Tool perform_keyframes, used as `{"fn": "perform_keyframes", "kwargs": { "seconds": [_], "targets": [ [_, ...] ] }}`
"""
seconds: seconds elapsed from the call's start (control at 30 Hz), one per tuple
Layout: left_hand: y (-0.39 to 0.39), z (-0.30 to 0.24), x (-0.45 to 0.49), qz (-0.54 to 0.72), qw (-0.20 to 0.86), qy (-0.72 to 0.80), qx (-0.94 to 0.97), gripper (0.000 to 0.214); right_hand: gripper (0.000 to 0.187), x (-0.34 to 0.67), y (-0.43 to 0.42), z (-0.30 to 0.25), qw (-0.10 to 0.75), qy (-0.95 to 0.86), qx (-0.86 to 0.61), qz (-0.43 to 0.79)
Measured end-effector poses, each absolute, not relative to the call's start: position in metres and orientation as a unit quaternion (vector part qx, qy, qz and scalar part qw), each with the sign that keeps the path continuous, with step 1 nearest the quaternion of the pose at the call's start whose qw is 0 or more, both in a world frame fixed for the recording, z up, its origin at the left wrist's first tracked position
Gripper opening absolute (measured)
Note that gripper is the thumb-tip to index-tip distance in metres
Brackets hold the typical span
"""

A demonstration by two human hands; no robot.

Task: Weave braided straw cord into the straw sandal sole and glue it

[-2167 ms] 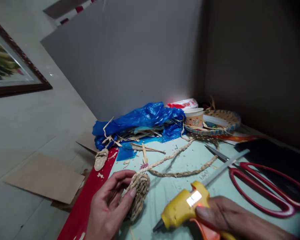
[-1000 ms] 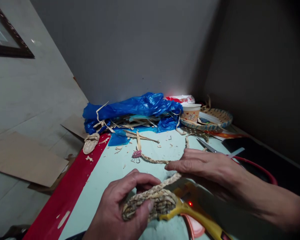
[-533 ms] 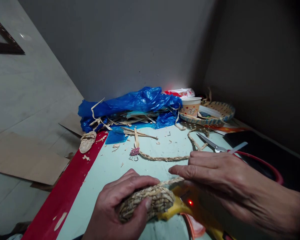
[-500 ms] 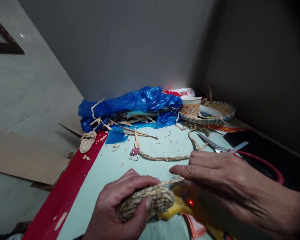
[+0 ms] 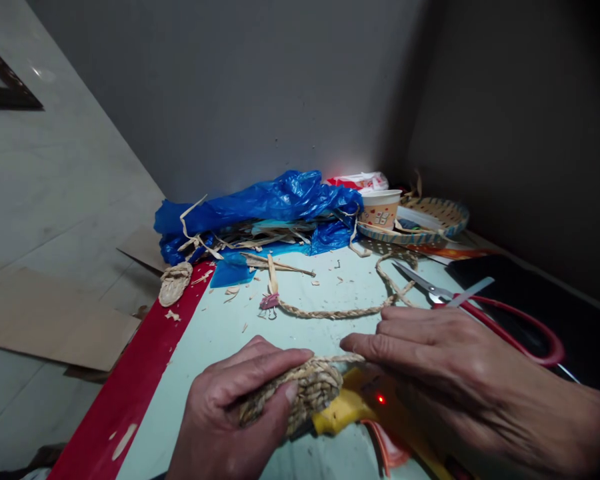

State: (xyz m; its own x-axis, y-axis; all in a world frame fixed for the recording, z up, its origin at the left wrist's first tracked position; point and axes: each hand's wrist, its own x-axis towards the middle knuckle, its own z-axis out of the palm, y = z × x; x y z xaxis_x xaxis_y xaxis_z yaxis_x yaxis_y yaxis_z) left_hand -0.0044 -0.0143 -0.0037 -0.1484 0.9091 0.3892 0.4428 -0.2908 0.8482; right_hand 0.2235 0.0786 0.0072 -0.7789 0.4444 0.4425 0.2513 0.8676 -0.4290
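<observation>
Grey wall [image 5: 230,87] fills the background behind a pale green worktop [image 5: 213,343] with a red strip along its left side. Across the back edge sprawls a crumpled blue plastic bag [image 5: 280,200], dry plant strips poking out of its open front.

Both bare hands are near the front edge. The left hand [image 5: 230,407] has its grip closed around a coiled, woven straw piece [image 5: 315,390], thumb on the near face and fingers over the top. The right hand [image 5: 445,360] lies just beside it, above a yellow glue gun [image 5: 345,410] with an orange trigger and a lit red light; its fingertips are partly hidden, so whether its grip is clenched on anything I cannot tell.

Behind the bag's right end sits a round woven tray [image 5: 453,230]. Red-handled scissors [image 5: 433,290] lie partly behind the right hand. A braided cord [image 5: 330,314] curves over the worktop, and another stretch of braid runs from the straw piece to the right fingers. A paper cup [image 5: 380,211] stands at the tray's left side. Smaller again are a slipper-shaped straw piece [image 5: 175,285] on the red strip, a pink binder clip [image 5: 269,302] at the cord's end, and scattered straw scraps [image 5: 233,291].
</observation>
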Motion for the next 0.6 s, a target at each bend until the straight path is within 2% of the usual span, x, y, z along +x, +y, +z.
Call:
{"fn": "perform_keyframes", "kwargs": {
  "seconds": [0.13, 0.37, 0.6],
  "targets": [
    [-0.0158, -0.0026, -0.004, 0.498, 0.228, 0.573, 0.61, 0.04, 0.021, 0.2303, 0.0788, 0.0084, 0.244, -0.938, -0.161, 0.188],
    [-0.0182, -0.0012, -0.0015, 0.473, 0.254, 0.601, 0.591, 0.034, 0.024, 0.2302, 0.0754, 0.0034, 0.285, -0.938, -0.126, 0.151],
    [-0.0173, -0.0027, -0.0027, 0.464, 0.268, 0.597, 0.597, 0.032, 0.032, 0.2312, 0.0783, 0.0019, 0.285, -0.94, -0.117, 0.145]
  ]
}}
